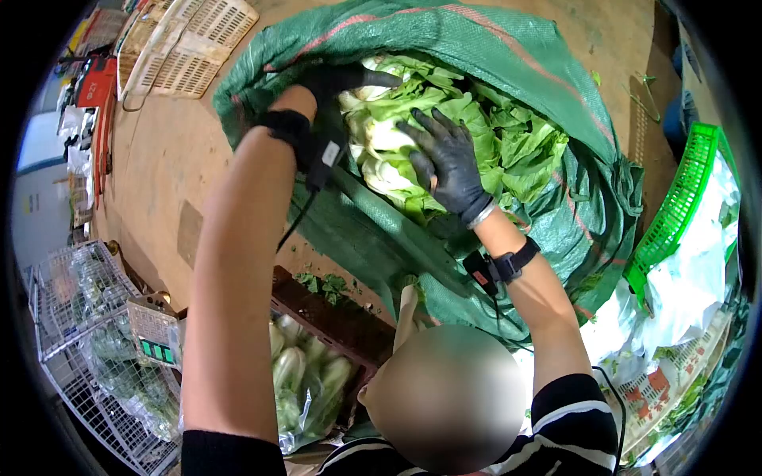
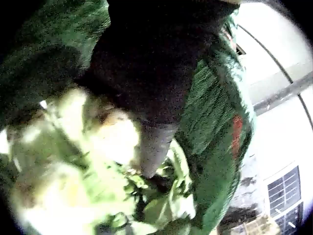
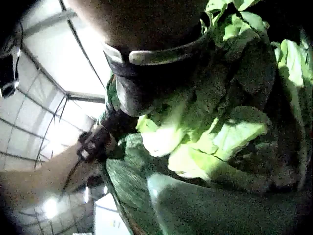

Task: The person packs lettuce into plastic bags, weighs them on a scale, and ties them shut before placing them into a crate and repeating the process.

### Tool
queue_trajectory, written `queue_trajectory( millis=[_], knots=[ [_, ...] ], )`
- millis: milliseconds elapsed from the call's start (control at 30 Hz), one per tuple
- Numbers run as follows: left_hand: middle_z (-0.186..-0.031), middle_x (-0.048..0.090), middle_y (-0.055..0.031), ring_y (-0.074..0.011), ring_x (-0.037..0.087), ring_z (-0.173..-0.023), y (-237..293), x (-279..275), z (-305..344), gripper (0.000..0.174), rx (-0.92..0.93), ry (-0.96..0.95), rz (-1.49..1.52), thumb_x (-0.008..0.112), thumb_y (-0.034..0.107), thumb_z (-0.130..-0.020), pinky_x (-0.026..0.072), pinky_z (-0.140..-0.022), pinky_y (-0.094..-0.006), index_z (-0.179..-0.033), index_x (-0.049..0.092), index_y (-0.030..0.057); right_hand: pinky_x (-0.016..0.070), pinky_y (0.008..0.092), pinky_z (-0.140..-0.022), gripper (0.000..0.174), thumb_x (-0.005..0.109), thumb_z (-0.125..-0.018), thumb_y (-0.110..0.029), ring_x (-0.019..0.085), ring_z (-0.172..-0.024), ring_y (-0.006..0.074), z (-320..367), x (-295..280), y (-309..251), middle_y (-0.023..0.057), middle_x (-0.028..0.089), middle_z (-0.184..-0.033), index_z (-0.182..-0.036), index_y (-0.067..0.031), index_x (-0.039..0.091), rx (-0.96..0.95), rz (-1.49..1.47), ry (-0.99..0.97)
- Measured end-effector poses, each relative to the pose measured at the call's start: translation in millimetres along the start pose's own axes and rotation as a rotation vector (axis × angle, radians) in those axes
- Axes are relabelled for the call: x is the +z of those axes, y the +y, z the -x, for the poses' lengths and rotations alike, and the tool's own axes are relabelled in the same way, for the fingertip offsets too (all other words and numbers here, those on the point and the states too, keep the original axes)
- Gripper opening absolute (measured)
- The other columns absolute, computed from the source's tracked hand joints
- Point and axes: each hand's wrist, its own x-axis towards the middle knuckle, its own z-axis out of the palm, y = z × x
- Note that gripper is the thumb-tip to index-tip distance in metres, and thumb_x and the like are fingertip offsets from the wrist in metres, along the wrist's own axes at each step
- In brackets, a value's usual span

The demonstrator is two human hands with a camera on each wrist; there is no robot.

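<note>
Black-gloved, the right grip (image 1: 448, 163) is laid with fingers spread over a pale-stemmed cabbage head (image 1: 382, 147), touching it but not closed round it. The left grip (image 1: 345, 83), likewise gloved, is set at the rim of the green woven sack (image 1: 516, 47). Whether it is pinching cloth or leaf cannot be told. The head is lodged in the sack's open mouth, beside loose green leaves (image 1: 508, 143). The step in hand is judged to be the freeing of one head. Both grips would next need to be closed under the stems, as the leaves look easily torn. A brown crate (image 1: 313, 301) of bagged greens is placed nearer the person.
</note>
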Motion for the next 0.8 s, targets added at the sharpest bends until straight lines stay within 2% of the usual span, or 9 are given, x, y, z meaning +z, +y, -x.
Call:
queue_trajectory(
  millis=[100, 233, 400, 533, 600, 633, 667, 700, 800],
  knots=[
    [-0.102, 0.056, -0.0127, -0.0221, 0.055, -0.088, 9, 9, -5, 0.033, 0.045, 0.003, 0.04, 0.041, 0.029, -0.082, 0.0425, -0.078, -0.0315, -0.107, 0.054, 0.0111, 0.0283, 0.0489, -0.087, 0.041, 0.05, -0.076, -0.017, 0.044, -0.102, 0.0323, -15, 8, -2, 0.0106, 0.05, -0.109, -0.117, -0.0187, 0.044, 0.085, -0.09, 0.116],
    [-0.103, 0.055, -0.0122, -0.0215, 0.055, -0.089, 16, 8, -5, 0.031, 0.07, 0.016, 0.092, 0.041, 0.025, -0.083, 0.0426, -0.079, -0.0311, -0.108, 0.054, 0.0113, 0.0279, 0.0491, -0.088, 0.036, 0.05, -0.076, -0.017, 0.046, -0.1, 0.0329, -8, 17, -3, 0.0108, 0.054, -0.102, -0.112, -0.0171, 0.049, 0.07, -0.126, 0.288],
    [-0.104, 0.055, -0.0114, -0.0208, 0.055, -0.089, 32, -13, 7, 0.029, 0.112, 0.024, 0.323, 0.04, 0.021, -0.084, 0.0427, -0.079, -0.0307, -0.108, 0.053, 0.0115, 0.0238, 0.0491, -0.091, 0.018, 0.051, -0.076, -0.014, 0.054, -0.08, 0.0272, -16, -14, -4, 0.0094, 0.059, -0.081, -0.093, -0.0129, 0.059, 0.234, -0.353, 0.341],
    [-0.105, 0.056, -0.0069, -0.0173, 0.055, -0.089, 45, -70, 18, 0.027, -0.065, 0.052, 0.455, 0.043, 0.016, -0.084, 0.0434, -0.079, -0.0298, -0.108, 0.053, 0.0075, 0.0351, 0.0384, -0.085, 0.022, 0.05, -0.074, -0.005, 0.055, -0.069, 0.0251, -17, -50, -31, 0.0121, 0.057, -0.075, -0.094, -0.0099, 0.058, 0.071, -0.29, 0.475],
    [-0.093, 0.058, -0.0053, -0.0149, 0.056, -0.082, 74, -93, 44, 0.026, -0.126, 0.053, 0.744, 0.052, 0.017, -0.079, 0.0441, -0.076, -0.0259, -0.102, 0.054, 0.0065, 0.0391, 0.0294, -0.081, 0.02, 0.052, -0.075, -0.004, 0.057, -0.071, 0.0199, -11, -62, -58, 0.0107, 0.059, -0.074, -0.094, -0.0078, 0.058, 0.437, -0.857, 0.198],
    [-0.086, 0.059, -0.0053, -0.0132, 0.057, -0.074, 72, -96, 50, 0.028, -0.105, 0.012, 1.038, 0.055, 0.025, -0.077, 0.0458, -0.071, -0.0231, -0.099, 0.056, 0.0075, 0.042, 0.0269, -0.074, 0.017, 0.053, -0.077, -0.006, 0.056, -0.073, 0.0147, -8, -47, -57, 0.0069, 0.06, -0.079, -0.094, -0.005, 0.057, 0.279, -0.812, 0.29],
    [-0.092, 0.057, -0.0071, -0.0147, 0.055, -0.081, 69, -92, 60, 0.032, 0.346, 0.132, 0.551, 0.055, 0.023, -0.077, 0.0454, -0.074, -0.0243, -0.102, 0.052, 0.0047, 0.0414, 0.0263, -0.075, 0.02, 0.052, -0.078, -0.005, 0.054, -0.078, 0.0132, -7, -43, -67, 0.0053, 0.058, -0.084, -0.097, -0.0021, 0.055, 0.305, -0.938, 0.298],
    [-0.097, 0.054, -0.0089, -0.0162, 0.053, -0.088, 67, -87, 71, 0.036, 0.696, 0.452, 0.064, 0.055, 0.022, -0.076, 0.045, -0.077, -0.0255, -0.105, 0.048, 0.0018, 0.0407, 0.0257, -0.075, 0.022, 0.052, -0.078, -0.004, 0.052, -0.082, 0.0117, -6, -40, -80, 0.0036, 0.057, -0.089, -0.099, 0.0008, 0.053, 0.328, -1.066, 0.304],
    [-0.101, 0.052, -0.0071, -0.0168, 0.051, -0.092, 84, -32, 105, 0.03, 0.036, 0.226, 1.335, 0.052, 0.016, -0.078, 0.0422, -0.081, -0.0298, -0.105, 0.048, 0.004, 0.0425, 0.0283, -0.072, 0.035, 0.064, -0.07, -0.013, 0.054, -0.081, 0.018, 8, -46, -107, 0.01, 0.057, -0.09, -0.098, 0.0015, 0.051, 0.304, -0.775, 0.418]
  ],
)
